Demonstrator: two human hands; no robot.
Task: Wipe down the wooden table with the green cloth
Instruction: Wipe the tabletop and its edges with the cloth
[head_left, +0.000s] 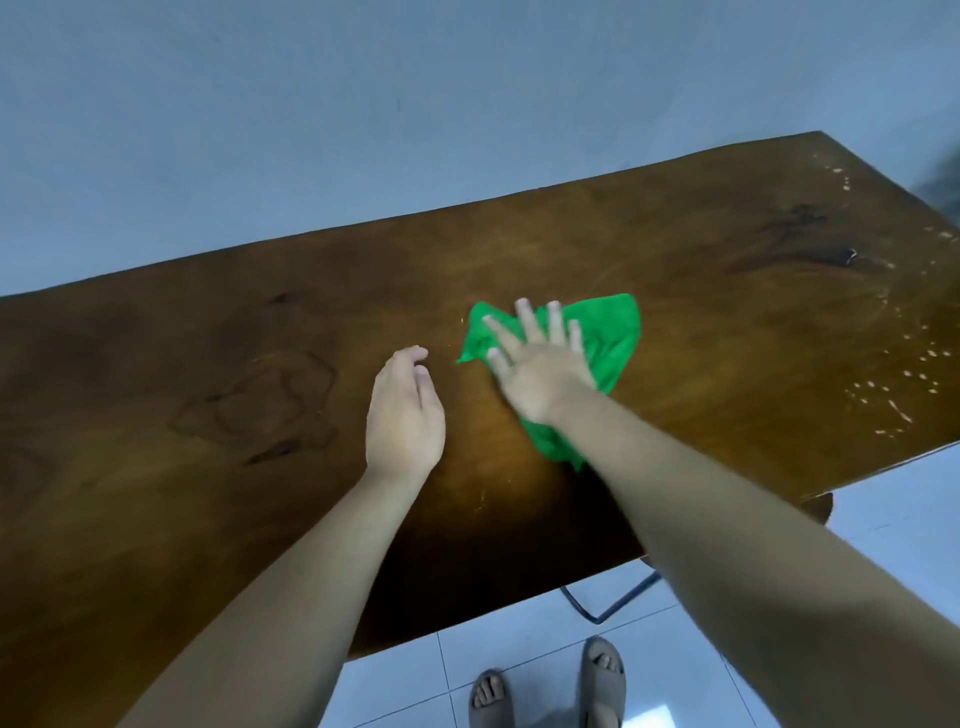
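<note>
A green cloth lies crumpled on the dark wooden table, right of its middle. My right hand presses flat on the cloth with the fingers spread, and the cloth shows beyond the fingertips and under the wrist. My left hand is just left of the cloth, apart from it, held on edge with fingers loosely curled and nothing in it. Whether it touches the wood I cannot tell.
Pale specks and crumbs dot the table's right end, near a dark knot. A grey wall runs behind the table. Below the near edge are white floor tiles, my sandalled feet and a dark metal table leg.
</note>
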